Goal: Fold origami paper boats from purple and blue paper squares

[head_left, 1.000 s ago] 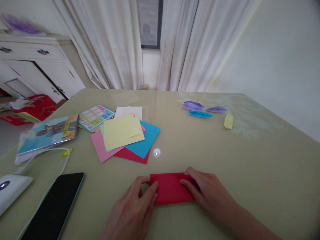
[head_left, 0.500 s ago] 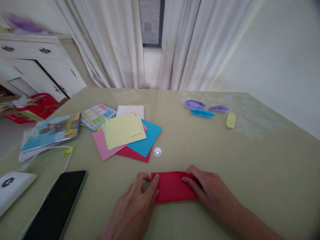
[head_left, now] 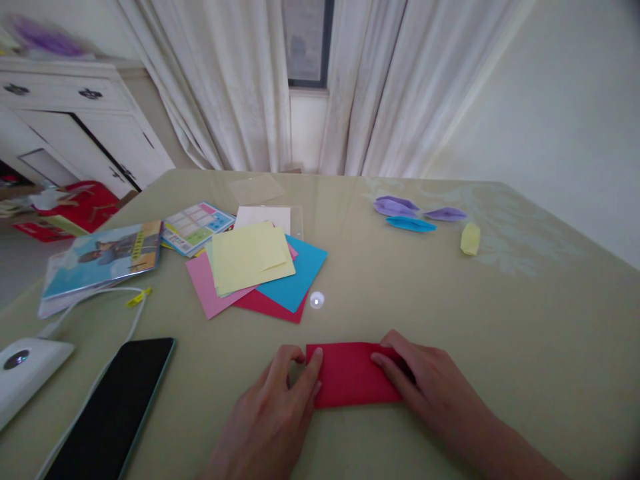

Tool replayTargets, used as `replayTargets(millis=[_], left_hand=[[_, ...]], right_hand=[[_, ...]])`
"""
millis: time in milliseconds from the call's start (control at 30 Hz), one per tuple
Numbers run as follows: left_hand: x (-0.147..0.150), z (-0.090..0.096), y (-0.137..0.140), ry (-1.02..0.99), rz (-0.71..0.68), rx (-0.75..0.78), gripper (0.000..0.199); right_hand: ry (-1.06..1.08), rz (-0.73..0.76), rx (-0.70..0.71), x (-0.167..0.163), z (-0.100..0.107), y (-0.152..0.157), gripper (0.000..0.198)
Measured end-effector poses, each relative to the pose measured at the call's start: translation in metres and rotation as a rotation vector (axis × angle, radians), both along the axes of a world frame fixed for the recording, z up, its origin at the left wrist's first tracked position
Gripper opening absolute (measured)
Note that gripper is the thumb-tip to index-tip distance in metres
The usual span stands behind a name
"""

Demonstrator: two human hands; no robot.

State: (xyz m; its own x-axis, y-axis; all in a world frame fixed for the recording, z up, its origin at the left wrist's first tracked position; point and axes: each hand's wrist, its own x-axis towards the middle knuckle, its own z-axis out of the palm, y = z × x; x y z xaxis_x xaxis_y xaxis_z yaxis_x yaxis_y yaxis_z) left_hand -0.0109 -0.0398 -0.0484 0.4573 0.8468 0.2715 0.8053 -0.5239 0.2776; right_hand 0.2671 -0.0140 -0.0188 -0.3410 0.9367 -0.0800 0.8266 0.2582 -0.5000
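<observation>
A red sheet of paper point(head_left: 353, 377), folded into a rectangle, lies on the table in front of me. Its left end is pinched by my left hand point(head_left: 280, 400), with thumb and fingertips closed at the edge. At the opposite end, my right hand point(head_left: 425, 380) grips the upper right corner between thumb and fingers, which hide that corner. Beyond the folded sheet is a loose pile of coloured paper, with a pale yellow sheet point(head_left: 253, 257) on top and blue paper point(head_left: 300, 273), pink paper point(head_left: 205, 287) and red paper point(head_left: 273, 308) sticking out beneath.
Folded purple paper pieces point(head_left: 395, 206), a blue folded piece point(head_left: 411, 224) and a yellow one point(head_left: 470, 239) lie at the far right. To the left are a black phone point(head_left: 113, 407), a white device point(head_left: 30, 373) with a cable, and a picture booklet point(head_left: 103, 260).
The whole view has shifted slightly, so things on the table appear a little further right. Both hands keep the same hold on the red paper.
</observation>
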Motion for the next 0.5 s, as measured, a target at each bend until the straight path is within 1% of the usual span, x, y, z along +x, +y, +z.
replayTargets(millis=[133,233,367,500], left_hand=[[-0.003,-0.002,-0.002,0.014,-0.056,0.069,0.039],[-0.005,-0.003,-0.008,0.084,-0.107,0.110,0.044],[-0.006,-0.001,-0.019,0.242,-0.062,0.093,0.046],[-0.007,0.002,-0.024,0.294,-0.079,0.183,0.045]], right_hand=[[0.024,0.003,0.015,0.001,0.000,-0.003,0.033],[0.045,0.005,0.051,0.003,-0.001,-0.007,0.031],[0.060,0.002,0.103,0.006,0.000,-0.012,0.028],[0.053,0.025,0.148,0.006,0.006,-0.014,0.021]])
